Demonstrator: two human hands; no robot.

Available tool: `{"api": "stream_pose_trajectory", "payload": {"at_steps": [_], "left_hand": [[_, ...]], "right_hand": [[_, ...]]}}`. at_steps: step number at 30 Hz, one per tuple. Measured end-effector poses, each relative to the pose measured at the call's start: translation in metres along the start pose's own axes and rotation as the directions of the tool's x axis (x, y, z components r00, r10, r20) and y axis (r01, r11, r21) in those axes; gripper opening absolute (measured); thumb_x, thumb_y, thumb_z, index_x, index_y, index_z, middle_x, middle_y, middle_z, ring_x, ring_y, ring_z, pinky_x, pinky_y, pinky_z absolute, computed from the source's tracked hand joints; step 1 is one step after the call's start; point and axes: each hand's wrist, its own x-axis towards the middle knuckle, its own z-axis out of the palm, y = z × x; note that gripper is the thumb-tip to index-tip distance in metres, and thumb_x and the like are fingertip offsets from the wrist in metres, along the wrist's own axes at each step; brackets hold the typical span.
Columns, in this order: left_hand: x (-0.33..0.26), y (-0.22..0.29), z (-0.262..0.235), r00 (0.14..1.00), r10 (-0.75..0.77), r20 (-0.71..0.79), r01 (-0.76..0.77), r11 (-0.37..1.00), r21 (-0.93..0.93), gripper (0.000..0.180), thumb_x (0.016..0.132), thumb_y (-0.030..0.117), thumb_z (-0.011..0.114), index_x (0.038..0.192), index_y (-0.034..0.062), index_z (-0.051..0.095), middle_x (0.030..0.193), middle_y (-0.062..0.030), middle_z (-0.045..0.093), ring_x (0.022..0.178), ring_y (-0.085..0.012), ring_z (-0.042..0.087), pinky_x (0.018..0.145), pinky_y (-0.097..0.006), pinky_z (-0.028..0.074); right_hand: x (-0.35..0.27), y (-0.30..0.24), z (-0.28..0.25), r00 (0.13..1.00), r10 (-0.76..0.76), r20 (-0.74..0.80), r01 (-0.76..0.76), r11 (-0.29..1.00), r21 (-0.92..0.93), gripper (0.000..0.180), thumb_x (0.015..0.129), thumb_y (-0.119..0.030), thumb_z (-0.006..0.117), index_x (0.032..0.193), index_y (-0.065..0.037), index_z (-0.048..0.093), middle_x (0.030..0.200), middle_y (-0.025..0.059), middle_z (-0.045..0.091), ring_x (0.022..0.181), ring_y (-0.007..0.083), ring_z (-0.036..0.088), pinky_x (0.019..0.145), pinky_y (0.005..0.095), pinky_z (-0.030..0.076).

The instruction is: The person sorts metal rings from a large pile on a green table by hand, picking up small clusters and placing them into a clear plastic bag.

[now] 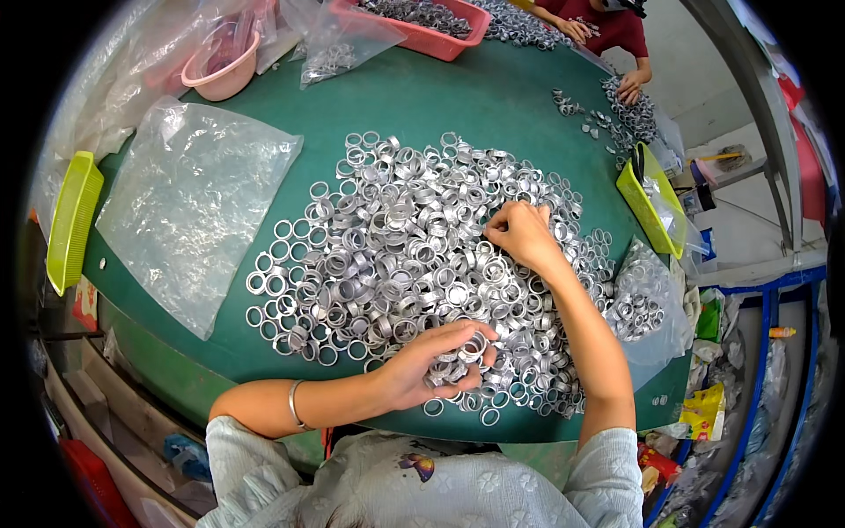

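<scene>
A broad heap of silver metal rings point(396, 238) covers the middle of the green table. Near its front edge, my left hand point(422, 363) is cupped with the fingers curled round several metal rings point(459, 359). My right hand point(526, 236) hovers at or just touches the right part of the heap, thumb and fingertips drawn together in a pinch. Whatever sits between those fingertips is too small or hidden to make out. Single rings lie flat around the left border of the heap.
Left of the heap lies a clear plastic bag point(198, 198); beyond stand a pink basin point(224, 70) and a red tray point(440, 44) of metal parts. A green basket point(653, 202) and a bag of rings point(641, 299) are at right. Another person point(607, 35) handles parts at far right.
</scene>
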Motion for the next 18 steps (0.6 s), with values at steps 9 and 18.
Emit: {"api": "stream_pose_trajectory", "payload": {"at_steps": [9, 18], "left_hand": [[0.0, 0.0, 0.004, 1.0, 0.016, -0.016, -0.016, 0.999, 0.033, 0.03, 0.094, 0.034, 0.051, 0.116, 0.0132, 0.053, 0.098, -0.0059, 0.054, 0.072, -0.0132, 0.053, 0.048, -0.019, 0.035], [-0.001, -0.004, 0.006, 0.995, 0.082, -0.052, -0.088, 0.989, -0.121, 0.036, 0.097, 0.037, 0.045, 0.119, 0.0085, 0.051, 0.1, -0.0117, 0.055, 0.066, -0.0162, 0.05, 0.048, -0.023, 0.039]], "right_hand": [[-0.005, 0.018, -0.013, 0.992, 0.119, -0.03, -0.102, 0.939, 0.327, 0.021, 0.069, -0.026, 0.071, 0.076, -0.007, 0.071, 0.084, 0.0061, 0.066, 0.091, 0.0221, 0.059, 0.092, 0.0439, 0.03], [-0.062, -0.014, -0.065, 0.782, -0.595, 0.184, 0.294, 0.614, 0.732, 0.009, 0.082, -0.009, 0.067, 0.086, -0.001, 0.066, 0.097, 0.0079, 0.062, 0.091, 0.0168, 0.057, 0.082, 0.0316, 0.045]]}}
